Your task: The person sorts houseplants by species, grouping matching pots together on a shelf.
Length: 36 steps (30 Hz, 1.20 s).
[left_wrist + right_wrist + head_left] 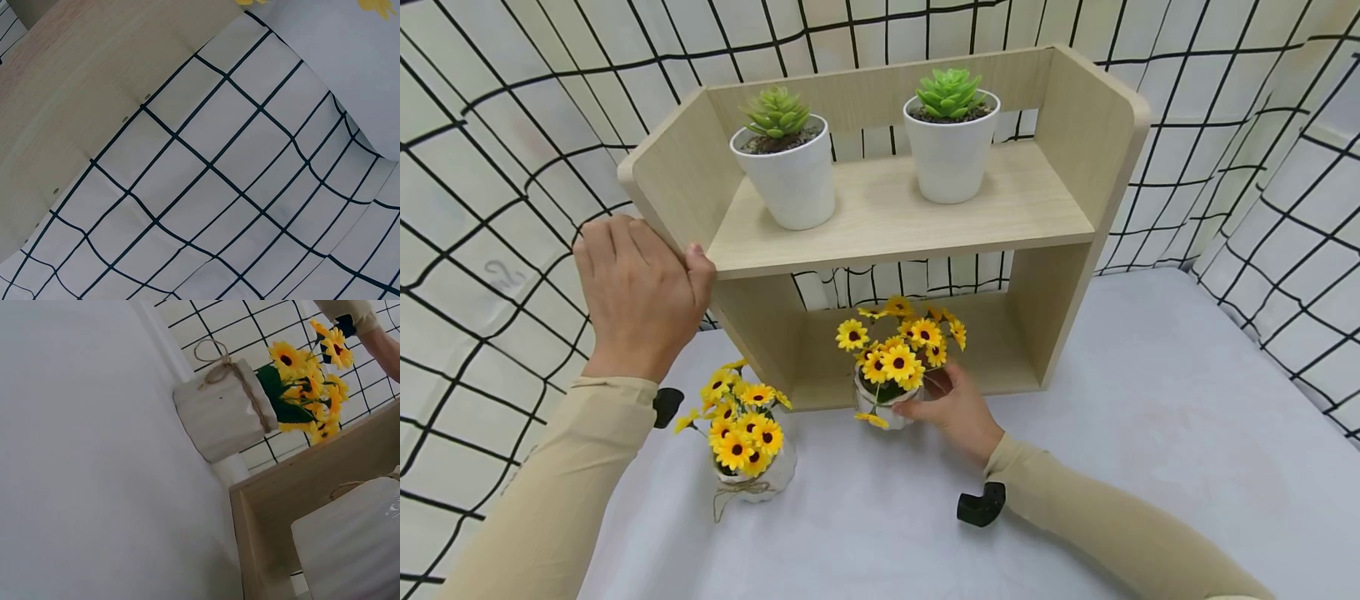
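Note:
My right hand (955, 412) grips a white pot of yellow artificial sunflowers (898, 358) from its right side, thumb at the front. It holds the pot at the front edge of the lower compartment of a light wooden shelf (880, 246). In the right wrist view the held pot (353, 540) is tilted, close to the shelf, with fingers out of sight. At the shelf's left side panel, my left hand (640, 292) grips the panel edge with the thumb toward the front. A second pot of sunflowers (748, 442), tied with twine, stands on the white table left of the held one.
Two white pots with green succulents, a left one (790, 179) and a right one (951, 150), stand on the upper board. Black wire mesh (1247, 158) rises behind and beside the shelf. White cloth (1150, 417) covers the table.

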{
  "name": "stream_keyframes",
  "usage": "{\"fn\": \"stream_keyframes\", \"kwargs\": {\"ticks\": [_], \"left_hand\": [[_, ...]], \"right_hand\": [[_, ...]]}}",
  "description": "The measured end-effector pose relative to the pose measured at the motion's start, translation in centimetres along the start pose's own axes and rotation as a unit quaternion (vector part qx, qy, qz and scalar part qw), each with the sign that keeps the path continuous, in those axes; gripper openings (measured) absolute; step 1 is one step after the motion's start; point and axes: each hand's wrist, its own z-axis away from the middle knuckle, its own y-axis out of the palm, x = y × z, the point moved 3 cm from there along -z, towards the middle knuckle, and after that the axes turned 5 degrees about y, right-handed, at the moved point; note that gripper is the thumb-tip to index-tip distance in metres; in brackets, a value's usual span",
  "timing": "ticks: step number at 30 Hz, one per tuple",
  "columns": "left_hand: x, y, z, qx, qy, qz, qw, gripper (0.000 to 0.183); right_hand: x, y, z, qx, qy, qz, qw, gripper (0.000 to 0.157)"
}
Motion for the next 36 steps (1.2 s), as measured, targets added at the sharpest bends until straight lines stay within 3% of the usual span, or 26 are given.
{"fn": "stream_keyframes", "kwargs": {"ticks": [7, 13, 21, 29, 36], "left_hand": [[0.0, 0.0, 0.0, -0.005, 0.003, 0.002, 1.0000, 0.060], [0.1, -0.1, 0.0, -0.008, 0.009, 0.001, 0.9999, 0.058], [0.1, -0.1, 0.1, 0.005, 0.006, -0.007, 0.9999, 0.060], [0.1, -0.1, 0.1, 0.004, 0.003, -0.003, 1.0000, 0.059], [0.2, -0.1, 0.1, 0.008, 0.000, -0.004, 1.0000, 0.059]], "right_hand": [[0.5, -2.0, -1.5, -0.038, -0.027, -0.007, 0.999, 0.079], [0.6, -3.5, -2.6, -0.065, -0.012, -0.013, 0.998, 0.080], [0.8, -5.1, -3.9, -0.106, -0.006, 0.020, 0.994, 0.084], [0.5, -6.6, -5.2, -0.129, -0.034, 0.043, 0.990, 0.082], [-0.2, -7.5, -6.0, -0.146, -0.004, 0.031, 0.989, 0.088]]}}
